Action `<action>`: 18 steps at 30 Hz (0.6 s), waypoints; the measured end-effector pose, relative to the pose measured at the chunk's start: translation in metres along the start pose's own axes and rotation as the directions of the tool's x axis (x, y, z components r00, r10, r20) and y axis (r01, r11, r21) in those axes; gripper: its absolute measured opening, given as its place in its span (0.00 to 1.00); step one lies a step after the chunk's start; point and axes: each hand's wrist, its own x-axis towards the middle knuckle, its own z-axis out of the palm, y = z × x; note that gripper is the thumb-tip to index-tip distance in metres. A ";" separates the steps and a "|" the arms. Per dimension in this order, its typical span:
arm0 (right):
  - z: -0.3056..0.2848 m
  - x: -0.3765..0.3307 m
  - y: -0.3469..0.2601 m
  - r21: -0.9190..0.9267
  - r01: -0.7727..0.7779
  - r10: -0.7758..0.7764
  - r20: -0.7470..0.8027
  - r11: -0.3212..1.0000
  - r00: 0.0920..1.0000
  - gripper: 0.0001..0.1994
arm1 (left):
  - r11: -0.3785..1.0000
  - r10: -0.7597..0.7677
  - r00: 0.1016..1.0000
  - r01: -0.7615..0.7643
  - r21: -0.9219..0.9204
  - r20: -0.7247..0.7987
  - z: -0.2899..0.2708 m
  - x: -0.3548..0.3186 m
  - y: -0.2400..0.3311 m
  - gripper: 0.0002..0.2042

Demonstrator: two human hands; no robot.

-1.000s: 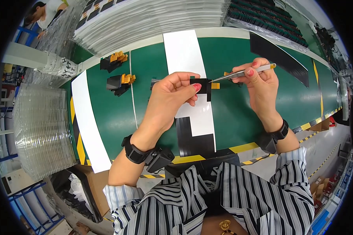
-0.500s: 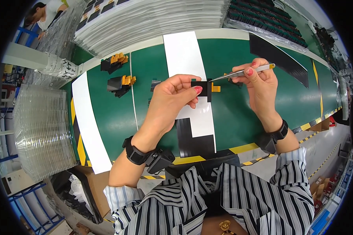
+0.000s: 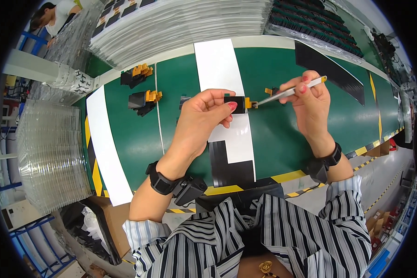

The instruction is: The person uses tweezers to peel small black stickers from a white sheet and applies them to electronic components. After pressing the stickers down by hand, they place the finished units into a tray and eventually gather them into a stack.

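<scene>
My left hand (image 3: 204, 111) pinches a small black display panel (image 3: 237, 104) between thumb and fingers, above the white strip on the mat. An orange flex cable (image 3: 248, 103) sticks out from the panel's right edge. My right hand (image 3: 312, 104) is closed around a pair of metal tweezers (image 3: 287, 92). Their points reach left to the free end of the flex cable; whether they grip it is too small to tell. Another small part with an orange tab (image 3: 268, 91) lies beyond the tweezers, partly hidden by my right hand.
Two small piles of panels with orange cables (image 3: 136, 75) (image 3: 144, 100) lie on the green mat (image 3: 273, 139) at left. Black strips (image 3: 238, 171) cover part of the white strip (image 3: 217, 65). Stacked white trays (image 3: 185, 23) line the back. Clear trays (image 3: 46, 153) stand left; a person (image 3: 60, 16) is behind.
The tweezers' points have moved down and slightly right, from the panel's upper right corner to the cable's end. The narrow black strip across the panel's right edge no longer shows there.
</scene>
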 end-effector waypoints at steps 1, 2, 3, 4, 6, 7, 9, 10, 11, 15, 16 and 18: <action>-0.001 -0.001 -0.002 0.050 -0.004 0.002 0.039 0.999 0.999 0.06 | 1.000 0.002 1.000 -0.002 -0.003 -0.024 -0.001 0.000 0.000 0.10; -0.001 -0.001 -0.002 0.101 -0.011 0.003 0.078 0.995 0.997 0.06 | 1.000 0.004 1.000 -0.004 -0.002 -0.028 -0.002 0.000 -0.001 0.10; 0.000 -0.001 -0.002 0.099 -0.009 0.001 0.076 0.995 0.997 0.06 | 1.000 0.006 1.000 -0.006 -0.007 -0.030 -0.001 0.000 0.000 0.10; 0.001 -0.001 -0.001 0.066 -0.027 0.023 0.048 0.997 0.999 0.06 | 1.000 0.009 0.999 -0.009 -0.011 -0.033 -0.001 0.000 0.000 0.10; 0.003 -0.002 0.001 0.001 -0.066 0.066 -0.010 0.998 0.998 0.05 | 1.000 0.011 0.999 -0.011 -0.015 -0.032 0.000 0.000 0.001 0.09; 0.003 -0.002 0.002 -0.001 -0.064 0.064 -0.013 0.998 0.998 0.05 | 1.000 0.008 1.000 -0.009 -0.013 -0.014 0.001 0.000 0.001 0.09; 0.004 -0.001 0.005 -0.015 -0.053 0.052 -0.030 0.998 0.998 0.05 | 1.000 0.002 1.000 -0.002 -0.007 0.014 0.002 -0.002 0.001 0.09; 0.004 0.000 0.006 -0.023 -0.047 0.046 -0.039 0.999 0.998 0.05 | 1.000 0.001 1.000 -0.001 -0.007 0.015 0.002 -0.003 0.002 0.09; 0.003 0.000 0.006 -0.023 -0.047 0.047 -0.040 0.999 0.998 0.05 | 1.000 -0.001 1.000 0.002 -0.003 0.016 0.002 -0.003 0.002 0.09; 0.002 0.001 0.006 -0.020 -0.058 0.056 -0.052 0.998 0.997 0.05 | 1.000 -0.008 1.000 0.008 0.001 0.020 0.003 -0.003 0.002 0.09; 0.002 0.001 0.006 -0.021 -0.057 0.055 -0.055 0.998 0.997 0.05 | 1.000 -0.011 1.000 0.011 -0.003 0.020 0.003 -0.003 0.002 0.09; 0.002 0.002 0.006 -0.024 -0.055 0.053 -0.061 0.998 0.997 0.05 | 1.000 -0.013 1.000 0.013 -0.006 0.020 0.003 -0.003 0.002 0.09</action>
